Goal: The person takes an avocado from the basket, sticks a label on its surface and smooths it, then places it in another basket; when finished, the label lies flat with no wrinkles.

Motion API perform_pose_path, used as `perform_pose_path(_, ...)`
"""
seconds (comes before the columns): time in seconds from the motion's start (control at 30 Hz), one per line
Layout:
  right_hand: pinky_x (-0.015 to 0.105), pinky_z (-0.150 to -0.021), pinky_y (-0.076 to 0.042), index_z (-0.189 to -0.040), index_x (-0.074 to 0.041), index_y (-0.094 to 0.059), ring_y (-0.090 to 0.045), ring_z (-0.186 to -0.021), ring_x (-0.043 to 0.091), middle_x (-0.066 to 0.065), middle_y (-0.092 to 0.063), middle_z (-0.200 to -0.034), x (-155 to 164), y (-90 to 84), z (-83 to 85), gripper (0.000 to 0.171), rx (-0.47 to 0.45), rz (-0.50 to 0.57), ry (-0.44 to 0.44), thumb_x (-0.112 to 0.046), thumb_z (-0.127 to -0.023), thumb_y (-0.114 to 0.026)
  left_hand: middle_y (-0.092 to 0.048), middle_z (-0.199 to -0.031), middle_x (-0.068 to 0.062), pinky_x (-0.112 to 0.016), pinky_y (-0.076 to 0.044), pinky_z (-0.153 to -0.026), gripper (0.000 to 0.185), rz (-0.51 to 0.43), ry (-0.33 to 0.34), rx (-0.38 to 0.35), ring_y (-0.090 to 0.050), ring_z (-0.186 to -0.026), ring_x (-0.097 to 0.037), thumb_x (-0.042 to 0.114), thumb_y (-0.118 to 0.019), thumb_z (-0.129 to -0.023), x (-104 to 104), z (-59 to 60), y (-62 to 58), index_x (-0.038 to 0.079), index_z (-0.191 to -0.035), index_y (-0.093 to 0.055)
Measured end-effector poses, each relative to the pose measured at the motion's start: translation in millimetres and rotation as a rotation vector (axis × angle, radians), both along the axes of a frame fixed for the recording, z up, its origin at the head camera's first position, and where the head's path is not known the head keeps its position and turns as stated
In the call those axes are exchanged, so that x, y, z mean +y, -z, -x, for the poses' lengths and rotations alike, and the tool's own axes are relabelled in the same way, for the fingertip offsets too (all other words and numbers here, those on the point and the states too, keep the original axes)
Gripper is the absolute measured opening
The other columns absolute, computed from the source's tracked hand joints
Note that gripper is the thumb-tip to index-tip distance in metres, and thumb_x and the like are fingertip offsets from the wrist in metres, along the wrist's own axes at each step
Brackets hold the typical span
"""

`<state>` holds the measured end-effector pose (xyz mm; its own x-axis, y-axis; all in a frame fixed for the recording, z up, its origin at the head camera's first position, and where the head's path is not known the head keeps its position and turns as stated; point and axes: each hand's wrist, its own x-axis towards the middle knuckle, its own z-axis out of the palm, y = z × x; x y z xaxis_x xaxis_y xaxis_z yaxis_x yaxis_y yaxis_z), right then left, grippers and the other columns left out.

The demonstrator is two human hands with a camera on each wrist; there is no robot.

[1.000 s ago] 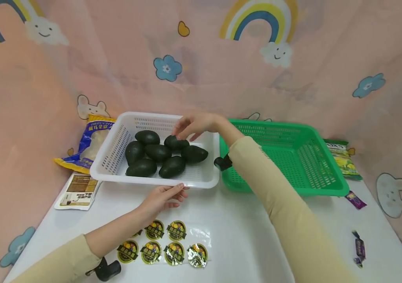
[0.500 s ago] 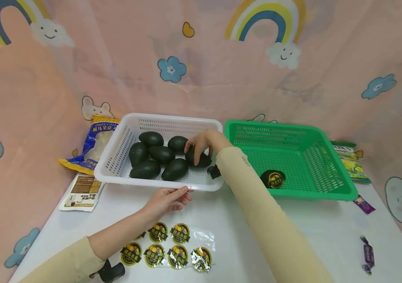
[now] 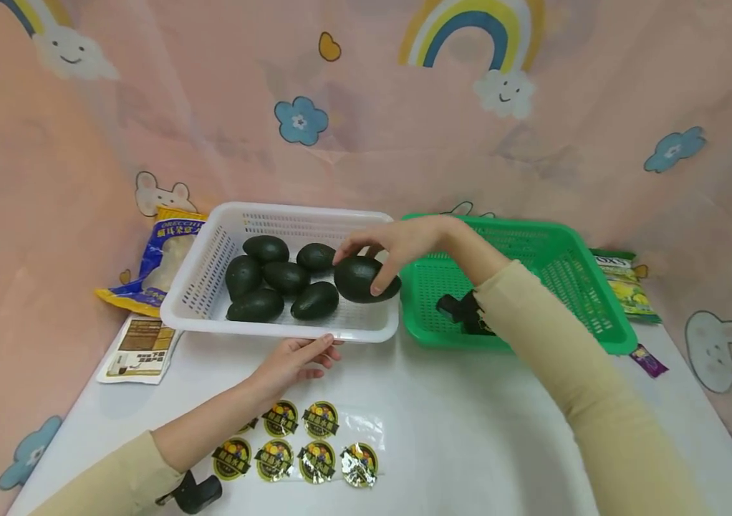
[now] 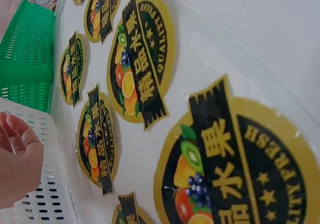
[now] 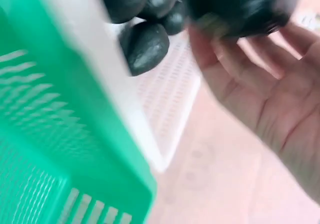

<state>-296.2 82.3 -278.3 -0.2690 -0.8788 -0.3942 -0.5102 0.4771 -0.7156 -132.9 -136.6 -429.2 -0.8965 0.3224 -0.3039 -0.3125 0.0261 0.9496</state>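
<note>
Avocados (image 3: 286,278) lie in a basket (image 3: 278,330) behind the stickers (image 3: 274,460).

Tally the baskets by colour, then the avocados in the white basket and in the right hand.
White basket: 1
Green basket: 1
Avocados (6 in the white basket, 1 in the right hand): 7
Total: 9

held avo: dk green, smooth, lying sideways in R hand (image 3: 405,245), over R end of wht basket; avo (image 3: 353,278) blurred in R wrist view
other avos (image 3: 286,277): 6, same dk green, bunched on basket floor, L to ctr, lying at mixed angles
wht basket (image 3: 227,327): rect., slotted walls, on tabletop (image 3: 443,423); L hand (image 3: 295,362) touches near rim w/ thumb
</note>
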Motion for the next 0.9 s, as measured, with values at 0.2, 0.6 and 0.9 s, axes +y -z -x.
perform_pose_path(0.2,0.04,-0.089,-0.051,-0.138,-0.028,-0.046,-0.046,-0.12,0.018,-0.006,-0.051,-0.132,55.2,14.7,-60.6,0.065,-0.091,0.077,-0.04,-0.021,-0.081,-0.079,-0.068,-0.099,-0.002,-0.036,-0.05,-0.088,0.054,0.017,-0.017,0.01,-0.06,-0.095,-0.019,0.039,-0.056,-0.099,-2.9,-0.2,-0.8,-0.007,-0.128,-0.058)
perform_pose_path(0.6,0.032,-0.095,-0.046,-0.135,-0.023,-0.049,-0.05,-0.117,0.013,-0.009,-0.053,-0.131,108.6,125.4,-130.3,0.064,-0.139,0.176,0.131,-0.019,-0.079,-0.08,-0.069,-0.098,-0.001,-0.037,-0.05,-0.089,0.052,0.008,-0.038,0.01,-0.059,-0.094,-0.018,0.038,-0.056,-0.099,-3.8,-1.0,2.0,-0.008,-0.121,-0.061)
perform_pose_path(0.9,0.033,-0.102,-0.04,-0.14,-0.022,-0.046,-0.048,-0.12,0.013,-0.009,-0.05,-0.135,117.5,151.5,-134.9,0.065,-0.142,0.189,0.196,-0.018,-0.083,-0.075,-0.069,-0.099,-0.001,-0.033,-0.051,-0.087,0.052,-0.007,-0.02,0.003,-0.06,-0.093,-0.015,0.038,-0.055,-0.1,2.7,0.0,2.1,-0.009,-0.122,-0.061)
